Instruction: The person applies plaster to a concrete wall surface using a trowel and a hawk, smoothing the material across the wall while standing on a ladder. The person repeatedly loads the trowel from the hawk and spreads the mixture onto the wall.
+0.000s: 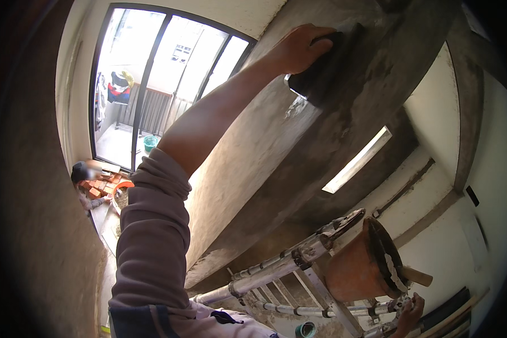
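Stretched up and forward, my left hand (305, 48) is closed on a dark plastering float (315, 76). The float's face lies against the grey plastered surface (276, 129), which is darker and smoother-looking in some patches. Low on the right, my right hand (412, 315) is closed round the end of a metal ladder (307, 253), beside a mortar-smeared joint. An orange-brown bucket (352, 265) stands tilted in view against the ladder, close above my right hand. A wooden tool handle (417, 276) sticks out over its smeared rim.
At the far left, another person (83, 183) is beside stacked bricks (104, 183) and an orange tub (118, 194). Behind is a dark-framed glass door (143, 84), with a green bucket (150, 142) outside. A narrow bright opening (357, 160) breaks the grey wall. A small green container (305, 330) is below the ladder.
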`<state>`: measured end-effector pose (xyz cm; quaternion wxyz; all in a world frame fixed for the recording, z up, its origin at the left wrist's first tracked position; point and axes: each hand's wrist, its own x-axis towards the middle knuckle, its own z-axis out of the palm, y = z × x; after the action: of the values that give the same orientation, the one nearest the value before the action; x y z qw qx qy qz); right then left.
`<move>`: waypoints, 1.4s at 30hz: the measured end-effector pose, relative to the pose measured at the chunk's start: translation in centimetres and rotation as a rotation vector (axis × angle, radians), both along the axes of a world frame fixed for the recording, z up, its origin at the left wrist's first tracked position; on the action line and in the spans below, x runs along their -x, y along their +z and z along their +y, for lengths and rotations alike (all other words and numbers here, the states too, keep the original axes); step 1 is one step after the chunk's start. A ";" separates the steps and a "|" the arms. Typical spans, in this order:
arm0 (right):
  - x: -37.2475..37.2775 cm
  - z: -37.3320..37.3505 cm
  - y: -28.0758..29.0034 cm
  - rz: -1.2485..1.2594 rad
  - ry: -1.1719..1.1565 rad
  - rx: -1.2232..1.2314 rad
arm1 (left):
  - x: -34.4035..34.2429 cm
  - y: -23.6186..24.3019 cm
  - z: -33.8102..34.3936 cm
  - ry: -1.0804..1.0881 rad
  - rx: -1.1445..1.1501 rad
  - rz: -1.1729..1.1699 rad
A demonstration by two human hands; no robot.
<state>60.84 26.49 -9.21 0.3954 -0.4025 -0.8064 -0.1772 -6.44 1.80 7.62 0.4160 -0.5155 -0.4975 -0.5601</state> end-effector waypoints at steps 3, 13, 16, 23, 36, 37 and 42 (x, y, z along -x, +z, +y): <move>0.7 -0.4 0.3 -0.022 0.010 -0.024 | -1.6 -1.1 -1.0 0.040 -0.009 0.035; -0.3 -0.5 0.0 -0.033 0.047 -0.065 | -8.5 -11.8 -7.2 -0.022 0.076 0.015; -1.4 2.3 -0.8 0.040 0.029 0.075 | -2.2 -11.4 -5.4 0.068 0.030 -0.104; -1.1 2.0 -0.8 0.049 0.002 0.062 | 4.4 -7.3 1.4 -0.092 0.040 -0.295; -0.4 -0.3 0.0 -0.004 0.026 -0.054 | -7.6 -17.3 -5.7 -0.045 0.071 -0.099; -0.5 0.0 0.0 -0.007 0.039 -0.057 | -5.2 -17.0 -5.4 0.017 0.022 -0.176; -0.2 0.5 -0.1 0.009 0.106 -0.042 | 8.4 -11.6 0.6 0.068 0.012 -0.311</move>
<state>60.99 26.98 -9.28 0.4162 -0.3515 -0.8209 -0.1712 -14.83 2.37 -3.93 0.3497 -0.4079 -0.5762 -0.6159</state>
